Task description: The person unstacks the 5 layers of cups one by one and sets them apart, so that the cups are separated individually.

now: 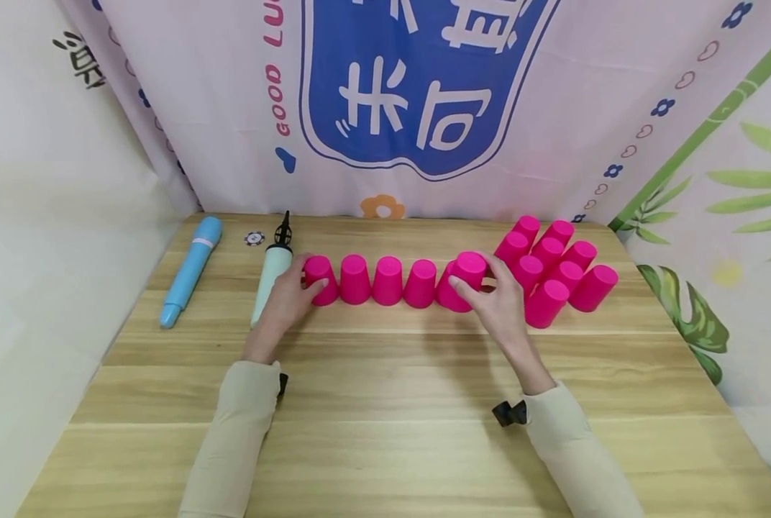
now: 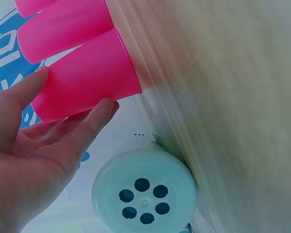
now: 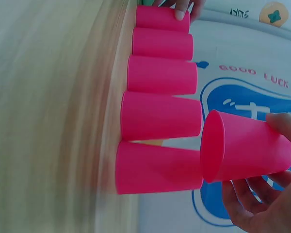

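Note:
Several pink plastic cups [image 1: 388, 280] stand upside down side by side in a row on the wooden table. At the row's left end, my left hand [image 1: 288, 293] holds the end cup [image 2: 89, 77] between thumb and fingers; its rim rests on the tabletop. My right hand [image 1: 500, 303] grips another pink cup [image 3: 250, 148] by its sides, mouth down, raised off the table. This cup hangs beside the upper end of the row's rightmost cup [image 3: 157, 170] and partly covers it in the head view.
A cluster of more pink cups [image 1: 547, 252] stands upside down at the right. Left of the row lie a mint-green hand pump [image 1: 272, 277], a blue tube-shaped object [image 1: 193, 270] and a small round chip [image 1: 254, 238]. A printed cloth [image 1: 230, 173] hangs behind the table.

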Motion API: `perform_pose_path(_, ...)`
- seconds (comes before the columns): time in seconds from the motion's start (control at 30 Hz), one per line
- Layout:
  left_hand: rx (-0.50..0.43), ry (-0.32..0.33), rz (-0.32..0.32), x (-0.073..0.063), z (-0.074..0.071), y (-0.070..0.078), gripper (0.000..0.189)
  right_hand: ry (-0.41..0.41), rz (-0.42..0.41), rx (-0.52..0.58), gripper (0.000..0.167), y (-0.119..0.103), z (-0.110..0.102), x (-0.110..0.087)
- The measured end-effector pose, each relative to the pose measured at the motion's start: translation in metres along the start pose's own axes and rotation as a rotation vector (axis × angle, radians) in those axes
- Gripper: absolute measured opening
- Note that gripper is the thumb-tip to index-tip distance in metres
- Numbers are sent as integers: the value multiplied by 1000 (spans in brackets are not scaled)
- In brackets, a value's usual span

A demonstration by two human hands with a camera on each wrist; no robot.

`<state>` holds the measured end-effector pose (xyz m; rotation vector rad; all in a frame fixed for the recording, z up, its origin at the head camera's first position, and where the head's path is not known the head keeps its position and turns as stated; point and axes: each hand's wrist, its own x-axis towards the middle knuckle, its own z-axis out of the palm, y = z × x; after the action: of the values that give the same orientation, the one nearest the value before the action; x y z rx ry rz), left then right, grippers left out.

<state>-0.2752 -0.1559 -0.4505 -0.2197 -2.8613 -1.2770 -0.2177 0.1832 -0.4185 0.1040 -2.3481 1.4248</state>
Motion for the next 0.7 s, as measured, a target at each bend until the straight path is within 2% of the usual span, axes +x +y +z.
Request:
perform_pose_path(0.27, -1, 5, 6, 0, -2, 0, 57, 55, 93, -7, 60, 11, -21, -7)
perform_pose_path(0.53, 0, -4, -1, 1, 0, 0, 57, 123, 124, 0, 59, 23, -39, -19)
perform_pose_path(0.7, -3, -2, 1, 1, 0, -1, 55, 179, 129, -39, 59, 29, -53, -28)
